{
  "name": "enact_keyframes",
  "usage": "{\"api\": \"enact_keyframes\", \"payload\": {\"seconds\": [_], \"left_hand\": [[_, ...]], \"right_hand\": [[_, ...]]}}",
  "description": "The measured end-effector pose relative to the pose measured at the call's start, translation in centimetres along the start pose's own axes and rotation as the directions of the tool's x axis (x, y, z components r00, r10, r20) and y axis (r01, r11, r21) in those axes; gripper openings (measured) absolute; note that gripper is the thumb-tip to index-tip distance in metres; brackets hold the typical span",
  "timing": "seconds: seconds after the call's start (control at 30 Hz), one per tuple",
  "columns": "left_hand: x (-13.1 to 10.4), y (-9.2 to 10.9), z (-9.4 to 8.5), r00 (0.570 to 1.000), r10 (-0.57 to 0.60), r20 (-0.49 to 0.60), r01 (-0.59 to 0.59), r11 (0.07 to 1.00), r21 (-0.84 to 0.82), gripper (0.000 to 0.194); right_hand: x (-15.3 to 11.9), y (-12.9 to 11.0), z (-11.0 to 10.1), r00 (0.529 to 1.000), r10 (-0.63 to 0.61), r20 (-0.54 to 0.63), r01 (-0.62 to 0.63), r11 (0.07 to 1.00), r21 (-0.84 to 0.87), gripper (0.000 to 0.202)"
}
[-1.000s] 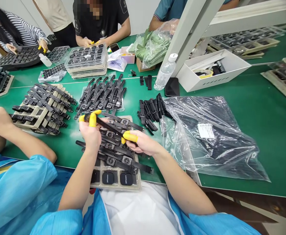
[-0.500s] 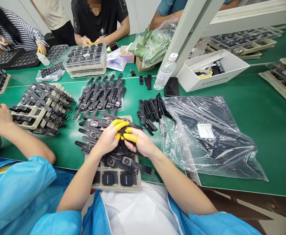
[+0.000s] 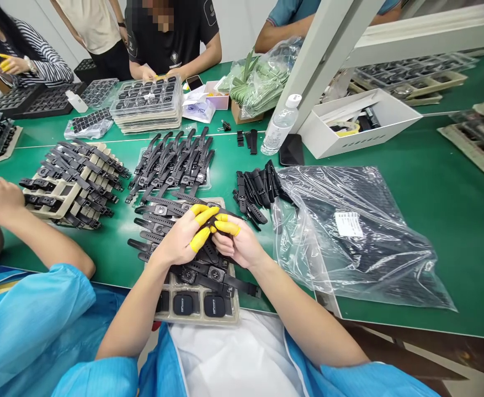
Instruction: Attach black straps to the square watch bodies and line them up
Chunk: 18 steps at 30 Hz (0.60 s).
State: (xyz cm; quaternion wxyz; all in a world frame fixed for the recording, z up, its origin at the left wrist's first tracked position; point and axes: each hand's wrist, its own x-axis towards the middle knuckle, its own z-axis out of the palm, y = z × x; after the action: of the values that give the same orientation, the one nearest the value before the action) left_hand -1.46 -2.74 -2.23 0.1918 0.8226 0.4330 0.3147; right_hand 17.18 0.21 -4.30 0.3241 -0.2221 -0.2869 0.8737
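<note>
My left hand (image 3: 181,240) and my right hand (image 3: 235,242) meet fingertip to fingertip over a beige tray (image 3: 229,315) of black smartwatches with straps (image 3: 192,264). Both wear yellow finger cots. Between the fingertips they pinch a black watch (image 3: 213,219) held just above the tray's top rows. The watch body is mostly hidden by my fingers. Two watch bodies without straps (image 3: 198,303) lie in the tray's near row.
Loose black straps (image 3: 255,190) lie right of the tray beside a clear plastic bag (image 3: 349,231). More watch trays (image 3: 74,176) and strapped watches (image 3: 173,160) sit behind. A co-worker's arm (image 3: 26,231) rests at left. A water bottle (image 3: 281,124) and white box (image 3: 357,121) stand farther back.
A second ago my hands held a strapped watch stretched out between them. They have since come together over the tray, fingertips now touching around the watch.
</note>
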Motion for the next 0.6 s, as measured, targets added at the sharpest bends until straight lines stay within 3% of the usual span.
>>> {"api": "enact_keyframes", "payload": {"seconds": [0.27, 0.47, 0.6], "left_hand": [[-0.1, 0.6, 0.1, 0.999, 0.036, 0.019, -0.04, 0.956, 0.29, 0.044], [0.2, 0.8, -0.3, 0.999, 0.044, -0.003, -0.043, 0.994, 0.105, 0.044], [0.4, 1.3, -1.4, 1.0, 0.023, -0.014, -0.022, 0.999, 0.03, 0.049]], "right_hand": [[0.1, -0.1, -0.2, 0.997, 0.06, -0.046, -0.063, 0.996, -0.056, 0.031], [0.0, 0.1, -0.4, 1.0, 0.003, 0.014, -0.001, 0.991, -0.13, 0.034], [0.0, 0.3, -0.8, 0.983, -0.182, 0.014, 0.177, 0.935, -0.306, 0.04]]}}
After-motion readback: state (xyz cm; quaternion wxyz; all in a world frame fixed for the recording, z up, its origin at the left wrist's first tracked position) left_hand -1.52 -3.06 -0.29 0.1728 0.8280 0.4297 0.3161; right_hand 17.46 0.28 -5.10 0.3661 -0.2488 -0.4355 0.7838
